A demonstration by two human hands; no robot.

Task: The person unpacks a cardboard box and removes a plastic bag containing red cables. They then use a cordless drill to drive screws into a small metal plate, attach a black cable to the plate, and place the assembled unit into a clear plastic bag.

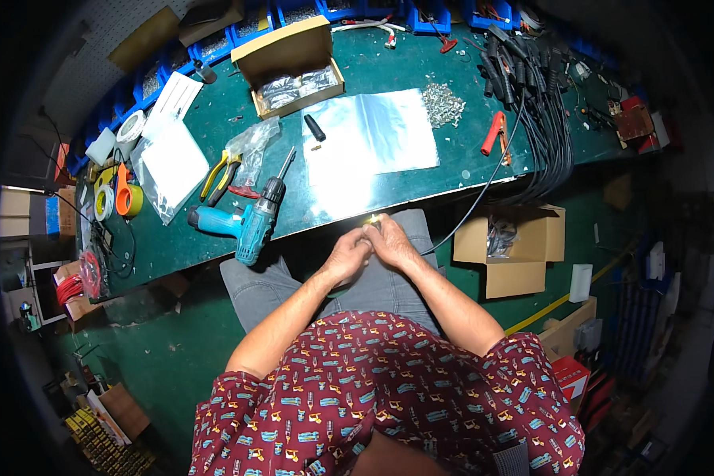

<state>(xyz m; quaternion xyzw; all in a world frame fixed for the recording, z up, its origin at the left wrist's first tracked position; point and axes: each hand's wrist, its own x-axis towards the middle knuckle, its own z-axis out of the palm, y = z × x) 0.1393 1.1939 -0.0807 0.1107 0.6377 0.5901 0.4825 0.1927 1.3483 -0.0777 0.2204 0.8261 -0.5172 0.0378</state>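
Note:
My left hand (348,254) and my right hand (391,239) meet over my lap, just below the bench edge. A small brass-coloured connector (373,220) shows at my right fingertips, and a black cable (473,217) runs from that hand up to the cable bundle. My left fingers touch the same spot; what they pinch is hidden. On the bench lie a plastic sheet (387,131), a black rubber sleeve (315,128) and a small brass part (316,147). A red-handled copper clamp (498,135) lies to the right, beside the cable.
A teal cordless drill (251,220) and yellow-black pliers (220,178) lie at left. An open cardboard box (300,107) holds bagged parts. A screw pile (444,104) and a black cable bundle (538,113) are at right. Another carton (514,279) stands below the bench.

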